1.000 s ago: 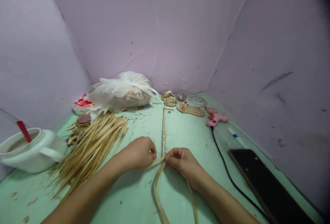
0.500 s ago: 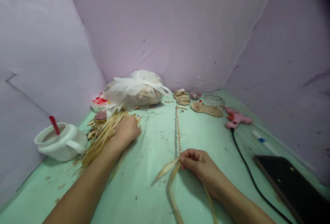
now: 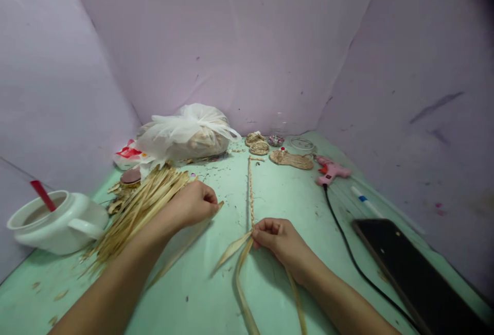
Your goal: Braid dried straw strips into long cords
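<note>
A thin braided straw cord (image 3: pixel 250 191) runs across the green table (image 3: pixel 270 283) away from me. My right hand (image 3: pixel 278 240) pinches the near end of the braid, where loose flat strands (image 3: pixel 241 273) fan out toward me. My left hand (image 3: pixel 195 204) is closed on a single straw strip (image 3: pixel 185 245), beside the heap of dry straw strips (image 3: pixel 139 206) on the left.
A white pot (image 3: pixel 57 222) with a red handle stands at the left. A white plastic bag (image 3: pixel 185 134) lies at the back, with small woven pieces (image 3: pixel 291 159) and a pink glue gun (image 3: pixel 332 170) to its right. A black cable (image 3: pixel 347 252) and a dark slab (image 3: pixel 409 273) lie on the right.
My left hand let go of the braid, reached into the straw heap and has drawn back toward the braid with one strip. My right hand kept its pinch.
</note>
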`<state>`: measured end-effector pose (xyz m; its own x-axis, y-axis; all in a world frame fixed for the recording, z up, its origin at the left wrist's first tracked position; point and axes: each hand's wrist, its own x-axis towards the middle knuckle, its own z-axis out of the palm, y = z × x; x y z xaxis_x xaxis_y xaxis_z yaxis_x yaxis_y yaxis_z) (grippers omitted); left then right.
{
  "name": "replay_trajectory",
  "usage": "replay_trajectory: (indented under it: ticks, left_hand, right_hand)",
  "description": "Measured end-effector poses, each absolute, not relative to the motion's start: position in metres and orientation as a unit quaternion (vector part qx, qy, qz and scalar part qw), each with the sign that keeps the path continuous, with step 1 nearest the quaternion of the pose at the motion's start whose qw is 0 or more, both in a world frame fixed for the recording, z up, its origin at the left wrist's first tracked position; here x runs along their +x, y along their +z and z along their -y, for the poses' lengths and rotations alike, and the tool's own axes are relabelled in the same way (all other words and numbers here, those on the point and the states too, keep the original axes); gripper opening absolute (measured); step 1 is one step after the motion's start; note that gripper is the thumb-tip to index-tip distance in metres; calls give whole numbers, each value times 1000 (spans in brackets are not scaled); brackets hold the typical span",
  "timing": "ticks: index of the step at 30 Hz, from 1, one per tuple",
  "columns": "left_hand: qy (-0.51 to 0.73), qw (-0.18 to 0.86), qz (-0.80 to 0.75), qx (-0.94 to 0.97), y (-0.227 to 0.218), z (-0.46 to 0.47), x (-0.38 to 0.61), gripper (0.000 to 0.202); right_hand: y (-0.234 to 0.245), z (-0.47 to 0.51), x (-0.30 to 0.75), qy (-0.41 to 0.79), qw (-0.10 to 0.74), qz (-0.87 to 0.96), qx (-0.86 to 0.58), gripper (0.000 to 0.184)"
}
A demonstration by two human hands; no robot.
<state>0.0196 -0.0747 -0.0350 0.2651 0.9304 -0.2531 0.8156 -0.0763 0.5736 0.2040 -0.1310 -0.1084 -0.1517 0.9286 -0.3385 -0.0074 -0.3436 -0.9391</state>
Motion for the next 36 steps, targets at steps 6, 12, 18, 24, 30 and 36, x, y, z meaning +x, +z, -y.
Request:
replay_trajectory:
  ticks: [6, 12, 18, 24, 30, 36]
  left_hand:
    - [72, 469, -543, 692, -47, 94, 45, 15]
    - [54, 433, -561, 704, -76, 98, 59, 17]
    - [57, 421, -539, 728, -76, 96, 59, 21]
    - [43, 382, -558, 735, -66, 102, 60, 22]
    - [40, 337, -579, 741, -65, 104, 65, 16]
    - [64, 335, -621, 705, -72, 112, 76, 16]
  right_hand:
    - [-107, 131, 203, 623, 388, 429, -526, 15]
    - [-106, 131, 203, 628, 389, 420, -527, 14]
    - [-106, 131, 204, 633, 392, 421, -518, 15]
    - [-106, 131, 203, 629, 394, 419, -523, 14]
    - [-107, 131, 202, 620, 388, 425, -533, 9]
    - [-107, 133, 202, 612, 390, 407, -554, 5]
